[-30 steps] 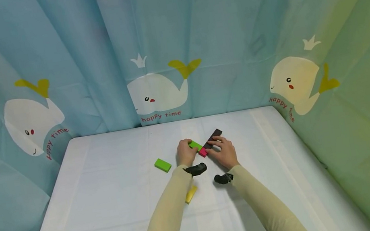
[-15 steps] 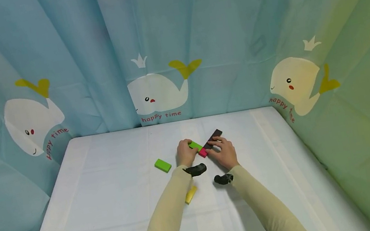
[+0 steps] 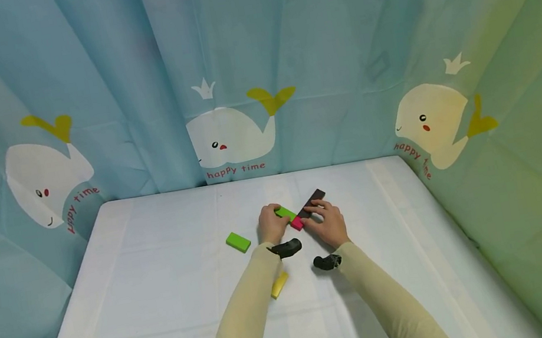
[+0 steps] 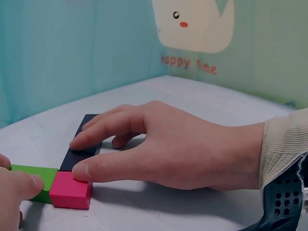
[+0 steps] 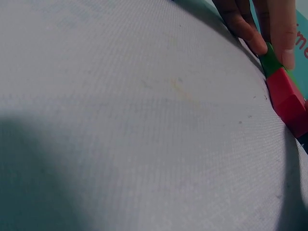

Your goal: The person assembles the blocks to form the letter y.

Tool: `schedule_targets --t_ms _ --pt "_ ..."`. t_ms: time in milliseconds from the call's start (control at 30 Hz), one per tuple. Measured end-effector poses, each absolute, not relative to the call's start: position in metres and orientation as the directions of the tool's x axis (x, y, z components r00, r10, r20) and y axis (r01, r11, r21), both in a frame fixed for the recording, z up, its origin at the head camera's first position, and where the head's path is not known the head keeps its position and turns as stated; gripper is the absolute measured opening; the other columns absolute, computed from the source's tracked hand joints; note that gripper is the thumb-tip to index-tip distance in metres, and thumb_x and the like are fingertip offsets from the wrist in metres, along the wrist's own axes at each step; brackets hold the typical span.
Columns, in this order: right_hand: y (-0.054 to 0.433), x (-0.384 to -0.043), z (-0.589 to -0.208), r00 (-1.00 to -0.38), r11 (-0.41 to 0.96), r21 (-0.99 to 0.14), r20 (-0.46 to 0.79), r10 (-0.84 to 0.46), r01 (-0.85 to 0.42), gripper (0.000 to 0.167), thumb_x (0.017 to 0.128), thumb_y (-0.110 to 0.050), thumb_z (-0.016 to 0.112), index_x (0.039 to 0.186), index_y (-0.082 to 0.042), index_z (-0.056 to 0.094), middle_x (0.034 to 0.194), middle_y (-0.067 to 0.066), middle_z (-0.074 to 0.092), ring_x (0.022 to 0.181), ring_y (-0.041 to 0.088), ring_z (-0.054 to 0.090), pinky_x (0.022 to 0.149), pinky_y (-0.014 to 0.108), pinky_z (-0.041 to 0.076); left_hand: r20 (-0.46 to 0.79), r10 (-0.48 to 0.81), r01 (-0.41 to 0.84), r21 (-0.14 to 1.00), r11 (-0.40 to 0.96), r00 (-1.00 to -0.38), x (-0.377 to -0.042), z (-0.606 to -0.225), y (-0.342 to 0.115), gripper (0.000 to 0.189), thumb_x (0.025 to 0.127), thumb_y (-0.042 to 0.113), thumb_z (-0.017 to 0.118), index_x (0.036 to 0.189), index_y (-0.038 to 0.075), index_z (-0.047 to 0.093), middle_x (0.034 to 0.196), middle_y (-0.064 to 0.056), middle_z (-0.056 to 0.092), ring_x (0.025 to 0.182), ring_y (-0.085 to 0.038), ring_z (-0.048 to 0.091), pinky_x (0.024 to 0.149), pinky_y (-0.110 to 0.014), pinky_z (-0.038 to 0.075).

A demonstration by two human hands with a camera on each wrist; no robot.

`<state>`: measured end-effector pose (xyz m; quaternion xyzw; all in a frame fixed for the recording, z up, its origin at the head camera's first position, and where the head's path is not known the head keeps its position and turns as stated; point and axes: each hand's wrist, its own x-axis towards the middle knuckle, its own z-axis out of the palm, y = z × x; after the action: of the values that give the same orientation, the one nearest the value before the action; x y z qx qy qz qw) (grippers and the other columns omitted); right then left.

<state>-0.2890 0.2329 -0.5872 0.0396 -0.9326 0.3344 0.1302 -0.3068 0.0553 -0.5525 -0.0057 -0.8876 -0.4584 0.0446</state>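
Observation:
My left hand (image 3: 272, 225) pinches a bright green block (image 3: 285, 212) between thumb and fingers. One end of it meets a short pink block (image 4: 70, 193), which also adjoins a long black block (image 3: 315, 196), so the three form a corner. My right hand (image 3: 331, 223) rests over the pink and black blocks. In the left wrist view its thumb (image 4: 108, 168) touches the pink block's top edge, while the index finger lies across the black one. The right wrist view catches the left fingers (image 5: 281, 33) on the green block beside the pink one.
A second green block (image 3: 238, 242) lies on the white table (image 3: 161, 283) left of the hands. Below the left wrist, a yellow block (image 3: 280, 285) is partly covered by the sleeve. A blue curtain (image 3: 327, 52) with whale prints borders the table's back and sides.

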Motion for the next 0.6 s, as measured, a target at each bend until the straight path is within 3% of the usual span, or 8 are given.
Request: schedule_targets --t_ms 600 --pt "0.2315 -0.2881 -0.5851 -0.965 0.774 -0.613 0.262 0.012 -0.157 0.043 0.088 -0.036 0.072 0.124 -0.012 0.069 0.141 0.010 0.050 0.126 0.039 0.043 0.102 0.057 0.030 0.053 -0.021 0.033 0.838 0.544 -0.998 -0.3064 -0.5512 0.0522 0.040 0.083 0.013 0.078 0.119 0.001 0.066 0.113 -0.016 0.062 0.101 -0.028 0.060 0.089 -0.040 0.049"
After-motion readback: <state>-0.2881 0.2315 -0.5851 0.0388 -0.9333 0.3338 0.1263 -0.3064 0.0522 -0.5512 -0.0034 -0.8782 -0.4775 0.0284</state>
